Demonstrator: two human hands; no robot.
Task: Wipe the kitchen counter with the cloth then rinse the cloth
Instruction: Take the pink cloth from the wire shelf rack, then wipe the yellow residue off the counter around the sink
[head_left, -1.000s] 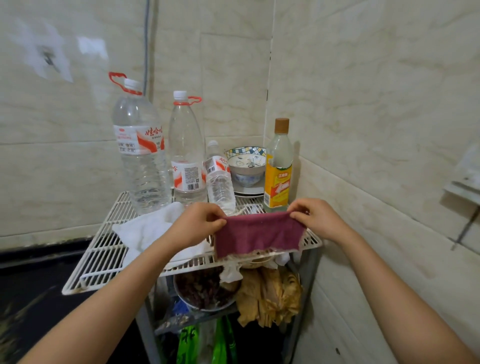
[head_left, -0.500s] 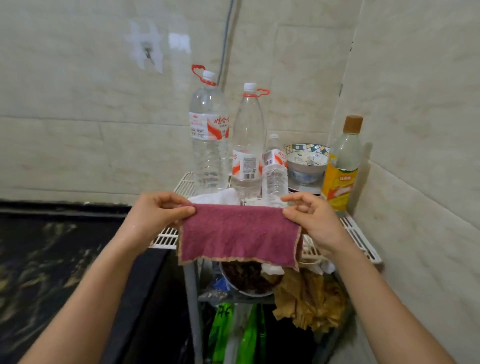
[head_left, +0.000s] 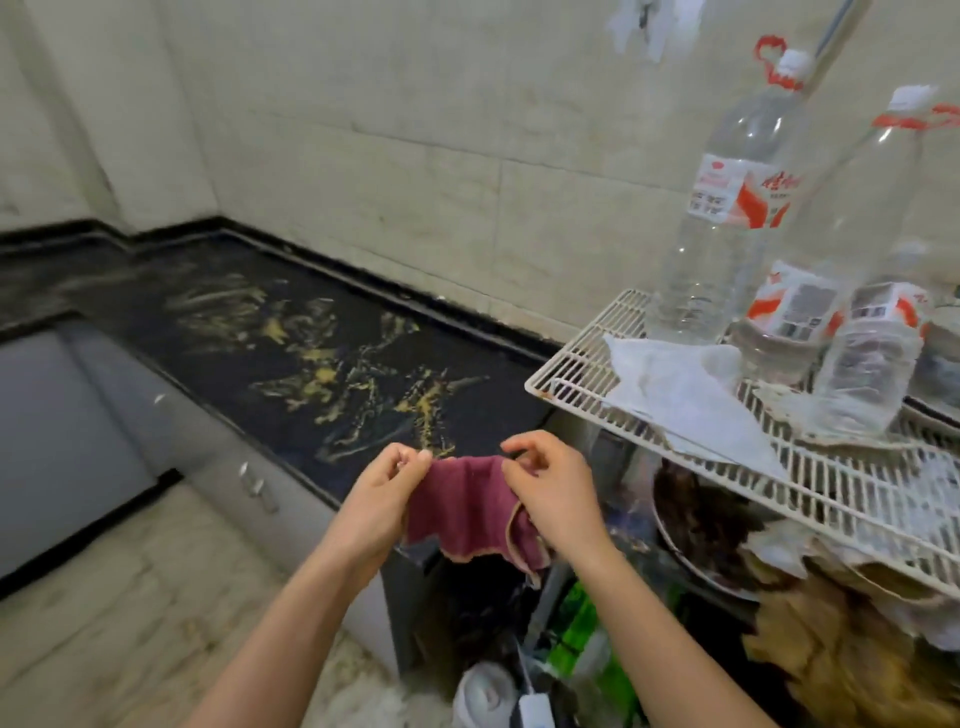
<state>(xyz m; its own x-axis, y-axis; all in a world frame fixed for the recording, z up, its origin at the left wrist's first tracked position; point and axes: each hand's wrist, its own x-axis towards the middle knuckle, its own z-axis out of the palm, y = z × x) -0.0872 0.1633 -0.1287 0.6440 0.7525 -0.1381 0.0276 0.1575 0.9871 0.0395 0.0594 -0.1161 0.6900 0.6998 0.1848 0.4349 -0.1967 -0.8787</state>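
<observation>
A dark red cloth hangs in the air between my hands, near the right end of the counter. My left hand pinches its upper left corner and my right hand pinches its upper right edge. The black counter runs from the middle of the view to the far left along the tiled wall, smeared with yellow streaks and wet marks.
A white wire rack stands at the right with large clear water bottles and a white cloth on it. Below it sit a metal bowl, brown bags and green bags. Grey cabinet fronts run under the counter.
My view has swung left from the rack to the counter. Both hands carried the cloth off the rack's front and brought its top corners closer, so it hangs narrower.
</observation>
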